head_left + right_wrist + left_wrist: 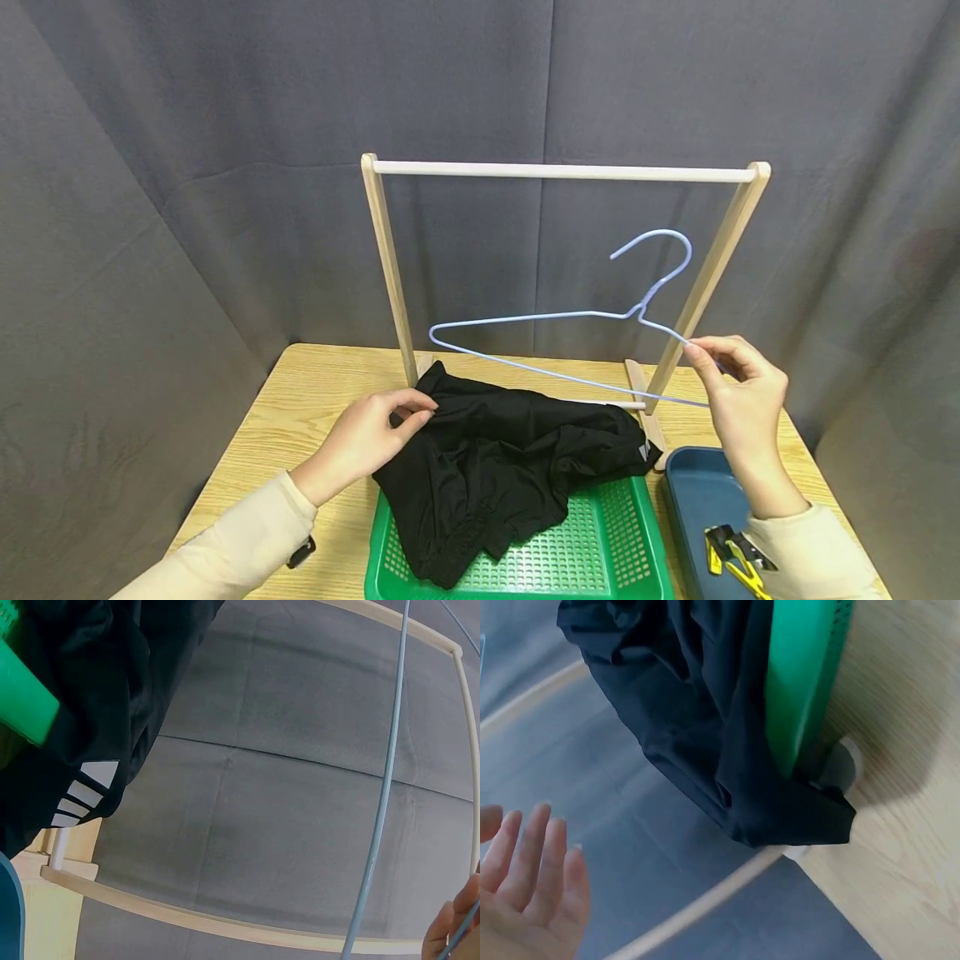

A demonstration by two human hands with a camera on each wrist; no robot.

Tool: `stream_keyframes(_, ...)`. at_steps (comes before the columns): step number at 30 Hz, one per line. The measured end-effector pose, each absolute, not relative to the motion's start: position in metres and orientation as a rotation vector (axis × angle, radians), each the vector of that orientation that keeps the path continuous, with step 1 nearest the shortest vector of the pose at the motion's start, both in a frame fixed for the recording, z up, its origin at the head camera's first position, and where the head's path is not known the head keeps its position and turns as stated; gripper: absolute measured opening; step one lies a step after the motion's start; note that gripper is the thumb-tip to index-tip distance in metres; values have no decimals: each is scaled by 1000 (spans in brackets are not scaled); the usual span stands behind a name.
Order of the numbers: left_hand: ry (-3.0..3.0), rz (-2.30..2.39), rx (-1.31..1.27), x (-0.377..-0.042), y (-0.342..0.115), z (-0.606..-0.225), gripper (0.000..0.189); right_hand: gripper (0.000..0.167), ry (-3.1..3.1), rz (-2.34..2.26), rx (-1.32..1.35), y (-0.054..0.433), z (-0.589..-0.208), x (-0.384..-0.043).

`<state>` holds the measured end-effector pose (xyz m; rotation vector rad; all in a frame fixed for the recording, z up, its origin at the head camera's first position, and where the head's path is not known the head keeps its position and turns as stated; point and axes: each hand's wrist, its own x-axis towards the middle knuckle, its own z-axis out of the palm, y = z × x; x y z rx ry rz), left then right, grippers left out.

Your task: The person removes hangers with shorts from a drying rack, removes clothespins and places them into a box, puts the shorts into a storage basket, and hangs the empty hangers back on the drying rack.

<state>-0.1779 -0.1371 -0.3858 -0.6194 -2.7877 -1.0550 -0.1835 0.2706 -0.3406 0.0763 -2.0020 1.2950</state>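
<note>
My right hand (746,400) pinches one shoulder of a light blue wire hanger (525,317) between thumb and fingers. The hanger is held up in front of the rack, its hook upward and its long side pointing left; its wire (382,795) crosses the right wrist view. A rumpled black garment (502,450) with a small white striped logo lies over the green basket (652,533). By the garment's left end is my left hand (360,437). In the left wrist view that hand's fingers (536,855) are loosely bent, apart from the cloth, and hold nothing.
A wooden rack with a white top bar (562,172) stands behind the basket on the wooden table (322,392). Right of the basket is a dark blue tray (697,483) with yellow and black clips (746,575). Grey curtain (225,208) surrounds the table.
</note>
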Motion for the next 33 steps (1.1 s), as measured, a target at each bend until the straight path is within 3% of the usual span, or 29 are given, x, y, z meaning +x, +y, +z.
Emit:
stream_keyframes(12, -2571, -1230, -370, -223, -158, -388, 26, 9, -2000, 1297, 74, 268, -342, -184)
stream_keyframes(23, -2390, -1736, -51, -263, -154, -385, 47, 9, -1982, 1283, 86, 265, -336, -188)
stream_keyframes(33, -2273, -1901, -70, -296, -153, -390, 54, 13, -1915, 1287, 129, 260, -318, -197)
